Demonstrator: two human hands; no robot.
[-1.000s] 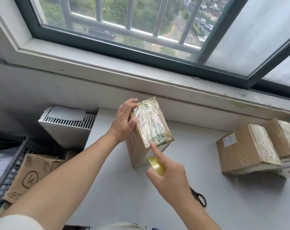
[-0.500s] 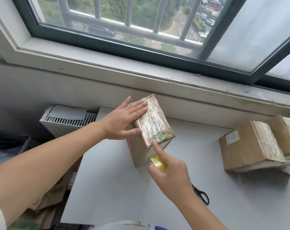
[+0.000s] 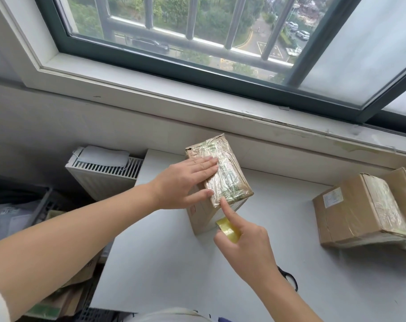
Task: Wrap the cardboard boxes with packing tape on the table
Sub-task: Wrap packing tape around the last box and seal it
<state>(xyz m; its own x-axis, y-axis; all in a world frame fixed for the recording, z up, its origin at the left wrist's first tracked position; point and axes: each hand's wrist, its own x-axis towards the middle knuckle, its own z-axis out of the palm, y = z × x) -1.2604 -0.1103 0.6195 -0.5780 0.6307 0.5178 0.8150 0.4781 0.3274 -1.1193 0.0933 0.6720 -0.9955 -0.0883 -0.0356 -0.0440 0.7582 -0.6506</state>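
Head view: box (image 3: 223, 180) stands on the counter (image 3: 174, 263) at frame centre, near the counter's far left corner and just below the window sill (image 3: 197, 98). Its tape-covered face points up toward the camera. The long axis of that face runs from the wall toward the person, slanting slightly to the right of the frame.

Left hand (image 3: 181, 182): fingers straight and together, laid flat on the left half of the taped face, thumb along the box's near left edge. Right hand (image 3: 246, 247): lower fingers curled round the tape roll (image 3: 228, 231), which sits against the box's near side. The index finger is extended, its tip touching the near edge of the taped face.

Edges and room: the counter's left edge runs just left of the box, under the left wrist. Bare counter lies between the box and two boxes (image 3: 357, 210) at frame right, which stand touching each other, well apart from the first. More bare surface fills the lower centre. Scissors (image 3: 290, 278) lie on the counter, partly hidden behind the right wrist.

Containers: off the counter at frame left, a dark crate (image 3: 44, 201) holds grey plastic bags. Brown cartons (image 3: 65, 296) lie at lower left. A radiator (image 3: 104, 175) stands against the wall beside the counter's corner.
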